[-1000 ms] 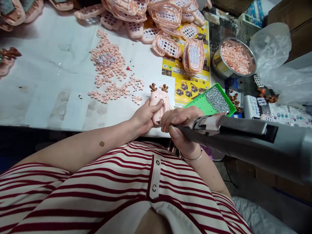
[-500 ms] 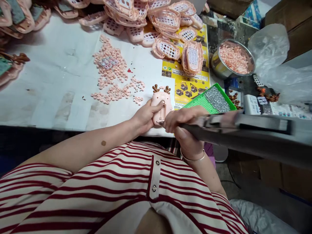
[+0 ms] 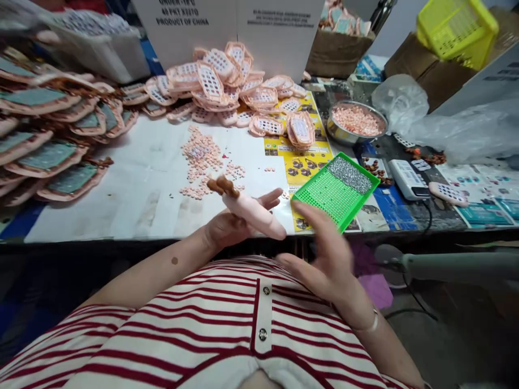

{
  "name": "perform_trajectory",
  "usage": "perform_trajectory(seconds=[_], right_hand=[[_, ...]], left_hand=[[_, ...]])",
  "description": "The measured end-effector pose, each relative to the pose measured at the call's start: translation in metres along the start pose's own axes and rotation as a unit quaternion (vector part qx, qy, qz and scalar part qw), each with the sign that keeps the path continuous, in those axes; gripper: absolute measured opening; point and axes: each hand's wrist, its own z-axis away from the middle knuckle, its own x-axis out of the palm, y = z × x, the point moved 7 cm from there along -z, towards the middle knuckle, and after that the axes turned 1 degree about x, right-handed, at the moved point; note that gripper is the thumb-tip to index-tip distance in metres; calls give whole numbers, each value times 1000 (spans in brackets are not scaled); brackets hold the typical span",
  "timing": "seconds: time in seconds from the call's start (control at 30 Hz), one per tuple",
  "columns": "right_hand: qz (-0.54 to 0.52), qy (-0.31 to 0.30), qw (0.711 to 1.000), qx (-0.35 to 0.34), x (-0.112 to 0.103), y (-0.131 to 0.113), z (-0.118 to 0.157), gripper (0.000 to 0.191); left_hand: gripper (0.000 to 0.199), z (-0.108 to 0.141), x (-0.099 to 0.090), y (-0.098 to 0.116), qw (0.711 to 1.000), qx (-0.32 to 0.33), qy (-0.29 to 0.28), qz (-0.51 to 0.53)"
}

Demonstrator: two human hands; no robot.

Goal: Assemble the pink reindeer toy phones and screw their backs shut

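Casing (image 3: 256, 214), pink with brown antlers (image 3: 223, 187), tilted edge-on in left hand (image 3: 227, 229), at front edge of table (image 3: 109, 216). Left fingers stretch out behind it; thumb placement hard to make out. Right hand (image 3: 329, 265) open, empty, thumb and fingers apart, near casing. Fingertip overlaps corner of green tray (image 3: 318, 195) in view, contact unclear. Silvery bits (image 3: 349, 175) at tray's far end. Small pink buttons (image 3: 198, 154) piled beyond casing, pink shells (image 3: 219, 81) heaped farther back, metal bowl (image 3: 335, 131) right rear.

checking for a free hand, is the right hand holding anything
No, the right hand is open and clear of the pink toy.
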Motion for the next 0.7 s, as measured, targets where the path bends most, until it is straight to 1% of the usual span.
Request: perform_trajectory(seconds=[0.03, 0.1, 0.13, 0.2, 0.27, 0.3, 0.37, 0.4, 0.43, 0.47, 0.5, 0.53, 0.57, 0.6, 0.63, 0.67, 0.7], right_hand=[[-22, -20, 1000, -3, 13, 4, -4, 55], [-88, -54, 995, 15, 37, 16, -14, 42], [-117, -62, 991, 33, 47, 23, -19, 33], [-141, -68, 986, 57, 60, 34, -28, 27], [-134, -110, 983, 52, 71, 40, -37, 34], [-126, -140, 981, 46, 75, 41, -41, 44], [-112, -192, 974, 38, 82, 45, -46, 72], [-106, -208, 972, 40, 84, 47, -49, 82], [-100, -216, 970, 44, 85, 51, -52, 86], [-93, -223, 969, 51, 86, 55, -54, 83], [-84, -230, 968, 57, 88, 59, -57, 76], [-73, -241, 966, 62, 91, 63, -59, 69], [-62, -253, 963, 66, 95, 65, -61, 65], [-53, -266, 960, 68, 100, 66, -63, 63], [-44, -284, 956, 65, 105, 65, -64, 61], [-34, -304, 950, 57, 111, 62, -65, 59], [-22, -325, 944, 45, 116, 59, -66, 56]], left_hand=[[64, 3, 2, -1, 1000, -13, -3, -9], [75, 6, 1, -1, 999, -14, 9, -28], [76, 7, -1, 1, 999, -5, 20, -35], [76, 8, -7, 4, 999, 10, 34, -41], [71, 12, -17, 14, 997, 31, 50, -59], [68, 18, -23, 21, 994, 40, 59, -82], [62, 42, -39, 43, 985, 46, 78, -143], [62, 62, -47, 58, 978, 41, 81, -190], [61, 86, -55, 74, 972, 33, 88, -213], [59, 114, -64, 91, 967, 19, 94, -238], [61, 142, -70, 103, 948, -34, 75, -308], [65, 171, -79, 116, 921, -85, 74, -372], [72, 196, -90, 136, 896, -95, 116, -417], [73, 216, -101, 157, 874, -84, 170, -448], [67, 230, -112, 178, 844, -60, 238, -477], [63, 238, -121, 200, 806, -19, 307, -505], [61, 240, -129, 221, 762, 33, 372, -529]])
